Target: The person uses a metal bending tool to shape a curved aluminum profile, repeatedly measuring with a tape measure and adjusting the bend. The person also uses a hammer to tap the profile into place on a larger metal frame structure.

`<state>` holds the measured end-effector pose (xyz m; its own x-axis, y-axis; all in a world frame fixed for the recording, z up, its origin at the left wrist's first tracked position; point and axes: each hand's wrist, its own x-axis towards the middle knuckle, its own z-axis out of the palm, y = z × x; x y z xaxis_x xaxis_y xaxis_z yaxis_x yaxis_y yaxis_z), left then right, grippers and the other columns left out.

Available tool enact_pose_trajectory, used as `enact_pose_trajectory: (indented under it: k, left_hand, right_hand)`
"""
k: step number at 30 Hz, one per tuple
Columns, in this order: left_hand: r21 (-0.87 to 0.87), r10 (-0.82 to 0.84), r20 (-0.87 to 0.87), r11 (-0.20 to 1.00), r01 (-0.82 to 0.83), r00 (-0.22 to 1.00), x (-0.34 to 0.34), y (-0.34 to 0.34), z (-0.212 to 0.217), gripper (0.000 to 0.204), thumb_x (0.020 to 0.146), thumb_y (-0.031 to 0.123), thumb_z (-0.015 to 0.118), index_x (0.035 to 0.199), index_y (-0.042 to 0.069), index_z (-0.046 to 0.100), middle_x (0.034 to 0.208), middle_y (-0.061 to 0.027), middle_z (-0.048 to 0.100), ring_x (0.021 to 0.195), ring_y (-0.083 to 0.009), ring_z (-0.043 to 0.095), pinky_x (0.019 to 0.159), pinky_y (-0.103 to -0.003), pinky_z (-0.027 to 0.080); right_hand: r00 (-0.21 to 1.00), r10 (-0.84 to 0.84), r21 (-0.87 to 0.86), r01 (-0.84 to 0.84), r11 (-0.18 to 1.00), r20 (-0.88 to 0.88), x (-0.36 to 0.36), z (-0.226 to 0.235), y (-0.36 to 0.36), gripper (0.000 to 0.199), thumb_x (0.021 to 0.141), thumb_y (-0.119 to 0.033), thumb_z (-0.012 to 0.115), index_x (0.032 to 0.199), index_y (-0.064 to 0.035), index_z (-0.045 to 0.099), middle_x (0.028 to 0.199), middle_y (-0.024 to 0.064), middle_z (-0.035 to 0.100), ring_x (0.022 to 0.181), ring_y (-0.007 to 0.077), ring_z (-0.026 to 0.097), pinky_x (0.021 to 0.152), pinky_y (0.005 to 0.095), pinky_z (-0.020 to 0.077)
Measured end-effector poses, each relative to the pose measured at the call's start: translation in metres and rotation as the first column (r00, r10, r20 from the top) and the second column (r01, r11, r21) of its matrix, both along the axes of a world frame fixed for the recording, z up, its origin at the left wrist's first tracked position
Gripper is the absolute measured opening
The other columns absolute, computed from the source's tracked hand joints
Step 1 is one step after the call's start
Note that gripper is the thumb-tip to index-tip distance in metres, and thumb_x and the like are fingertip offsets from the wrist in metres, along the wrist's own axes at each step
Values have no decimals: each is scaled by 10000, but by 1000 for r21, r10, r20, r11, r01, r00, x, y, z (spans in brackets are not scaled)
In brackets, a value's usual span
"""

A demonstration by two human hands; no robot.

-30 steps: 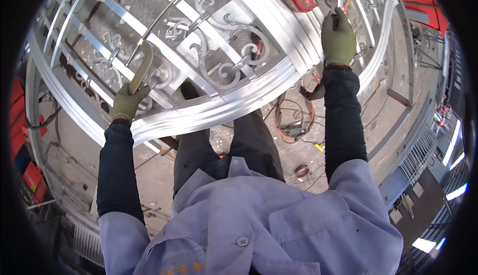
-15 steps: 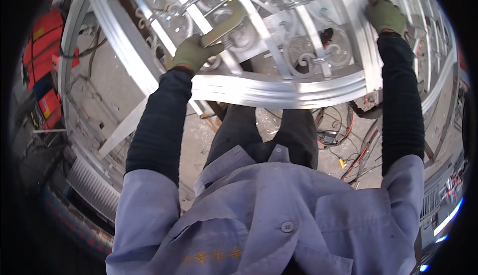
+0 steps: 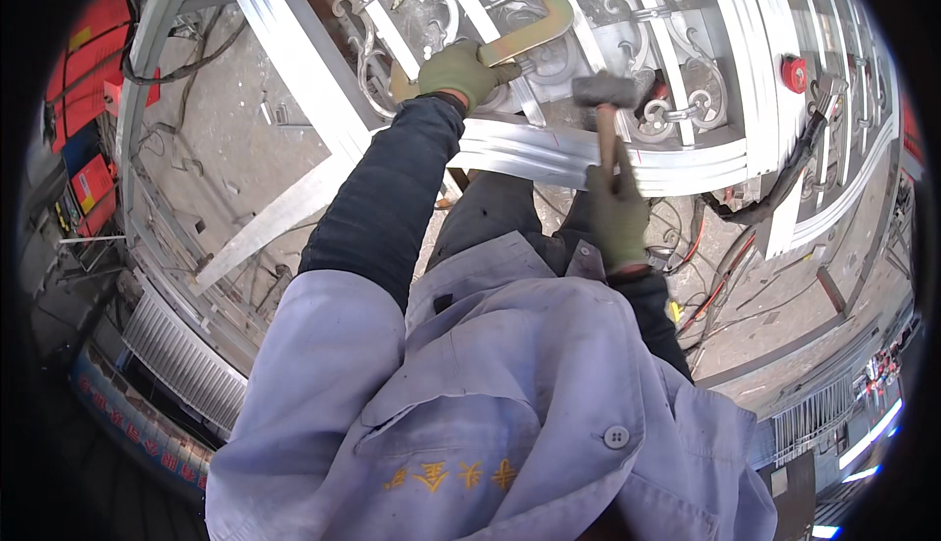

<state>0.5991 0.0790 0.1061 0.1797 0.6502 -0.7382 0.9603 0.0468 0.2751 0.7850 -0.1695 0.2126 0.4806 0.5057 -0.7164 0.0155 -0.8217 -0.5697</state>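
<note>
The gloved fingers of the left hand (image 3: 459,71) are closed around a bent, brass-coloured metal bar (image 3: 534,31), which runs from the fist toward 1 o'clock and hooks downward at its far end. The near end of the bar is hidden inside the glove. The right hand (image 3: 616,218), also gloved, is clamped on the wooden handle of a hammer (image 3: 606,100); the dark head is seen at 12 o'clock from that hand, against the ornamental scrollwork (image 3: 676,100). Whether the head touches the metal cannot be told. Both hands are set over a silver metal gate frame (image 3: 608,149) with curved rails, bent by the lens. The lower handle is covered by the glove. Cables (image 3: 725,267) lie on the floor at 3 o'clock from the right hand. A red object (image 3: 83,80) at 9 o'clock is partly cut off by the rim.
</note>
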Motion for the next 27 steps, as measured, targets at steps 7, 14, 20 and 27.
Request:
enact_pose_trajectory:
  k: [7, 14, 20, 27]
  left_hand:
    - [31, -24, 0, 999, 24, 1000, -6, 2, 3, 842, 856, 844, 833, 1292, 124, 833, 1217, -132, 855, 1153, -344, 817, 1014, -460, 611]
    - [44, -33, 32, 999, 32, 999, -6, 2, 1, 820, 906, 768, 843, 1330, 68, 782, 1204, -198, 843, 1150, -383, 813, 1010, -479, 610]
    - [84, -66, 31, 994, 64, 997, -10, -4, 1, 860, 885, 802, 833, 1331, 68, 780, 1186, -189, 849, 1134, -391, 814, 996, -485, 616]
    - [44, -45, 26, 998, 44, 999, -6, 2, 2, 863, 873, 807, 841, 1322, 72, 786, 1184, -188, 849, 1127, -388, 816, 995, -485, 616]
  right_hand:
    - [950, -239, 29, 250, 968, -202, 0, -2, 8, 624, 1107, -247, 734, 1698, -106, 593, 948, 16, 702, 746, 59, 586, 659, 282, 511]
    - [961, 228, 134, -250, 959, 155, -7, -69, -32, 740, 1100, -311, 700, 1762, -84, 458, 1205, 168, 807, 939, 198, 749, 871, 366, 604]
    - [966, 117, -142, -152, 978, -230, 10, -21, 11, 690, 1067, -311, 736, 1682, -38, 584, 1120, 132, 820, 921, 170, 739, 846, 348, 596]
    - [999, -37, -2, 37, 999, -13, -3, -15, 12, 721, 1094, -352, 694, 1732, -71, 512, 1164, 165, 825, 948, 211, 758, 852, 378, 607]
